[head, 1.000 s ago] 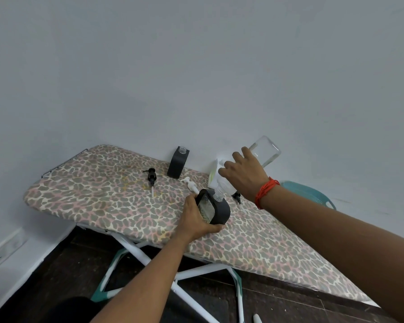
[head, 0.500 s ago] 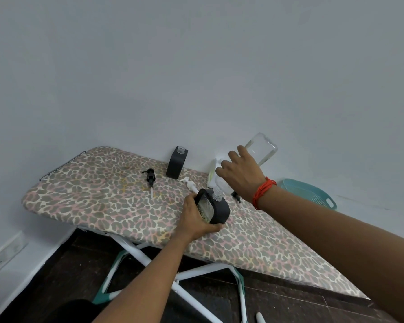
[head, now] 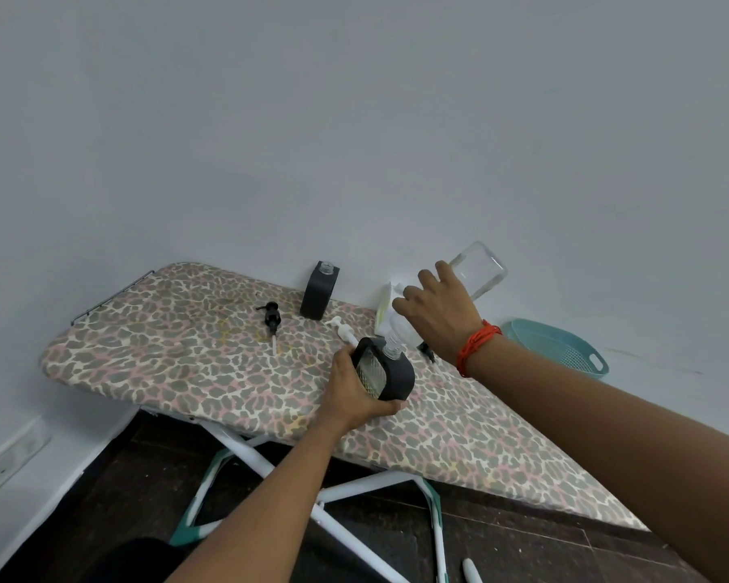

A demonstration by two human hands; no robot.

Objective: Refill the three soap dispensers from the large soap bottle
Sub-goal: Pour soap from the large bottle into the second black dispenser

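Observation:
My left hand (head: 350, 393) grips a black soap dispenser (head: 390, 374) with a clear ribbed window and an open clear neck, tilted on the leopard-print ironing board (head: 165, 355). My right hand (head: 438, 315) holds the large clear soap bottle (head: 478, 269) tipped mouth-down, its neck right over the dispenser's opening. A second black dispenser (head: 318, 294) stands uncapped by the wall. A black pump head (head: 272, 319) and a white pump head (head: 342, 332) lie on the board. A white and green dispenser (head: 384, 309) is partly hidden behind my right hand.
A teal plastic basket (head: 560, 345) sits beyond the board on the right. Another small black pump (head: 426, 351) lies under my right wrist. The board's white and teal legs (head: 329, 507) stand on dark floor. A wall socket (head: 1, 464) is at lower left.
The right hand and large bottle have shifted slightly left and down toward the dispenser neck. The left hand keeps its hold on the dispenser.

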